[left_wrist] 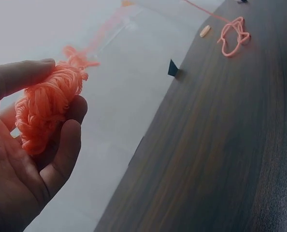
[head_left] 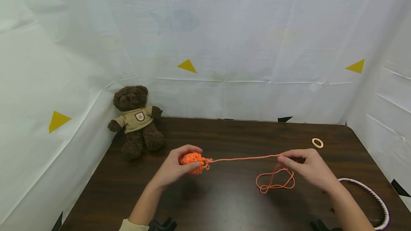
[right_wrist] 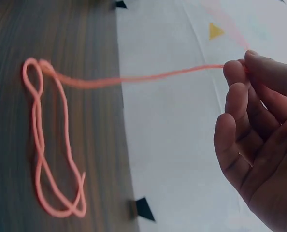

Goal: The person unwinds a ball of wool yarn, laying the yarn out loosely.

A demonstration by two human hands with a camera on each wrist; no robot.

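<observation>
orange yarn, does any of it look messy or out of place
Slightly: loose loops near the right hand lie crossed over one another on the table, unlike the straight strand running to the ball in the left hand. Whether they are knotted is unclear.

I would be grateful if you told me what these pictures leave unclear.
Head view: the side of the ball toward the palm is covered by the left grip.
Head view: part of the white band passes behind the right arm.
Head view: the badge on the bear is too small to read.
Left wrist view: motion or focus blurs the strand.
</observation>
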